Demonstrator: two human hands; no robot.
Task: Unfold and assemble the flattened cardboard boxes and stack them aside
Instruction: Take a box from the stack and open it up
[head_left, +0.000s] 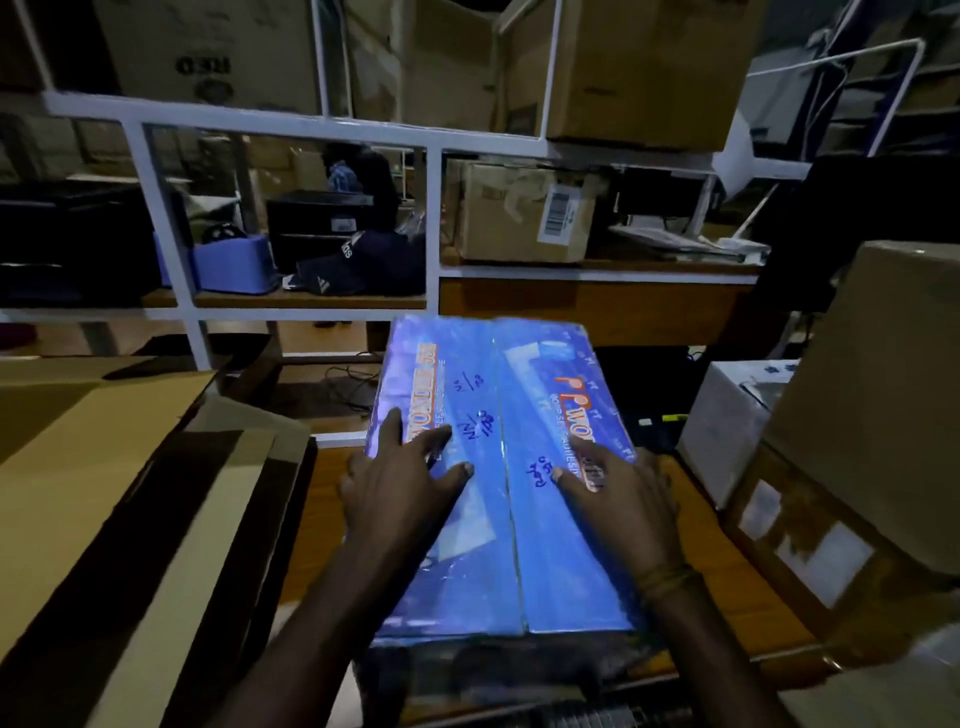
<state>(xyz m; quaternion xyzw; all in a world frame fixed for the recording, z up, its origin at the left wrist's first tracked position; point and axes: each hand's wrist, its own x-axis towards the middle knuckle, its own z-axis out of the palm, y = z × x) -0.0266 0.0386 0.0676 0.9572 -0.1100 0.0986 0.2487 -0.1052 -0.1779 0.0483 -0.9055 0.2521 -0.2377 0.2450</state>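
Note:
A blue printed cardboard box (524, 561) stands assembled on the wooden table in front of me, its two top flaps closed and meeting along a centre seam. My left hand (400, 488) lies flat on the left flap with fingers spread and straight. On the right flap my right hand (623, 493) presses down flat, fingers extended toward the seam. Flattened brown cardboard sheets (119, 493) lie stacked at my left.
A white metal shelf frame (431, 228) with brown cartons rises behind the table. Taped brown boxes (862, 415) and a white box (727, 421) crowd the right side. Bare wooden table (727, 587) shows beside the blue box.

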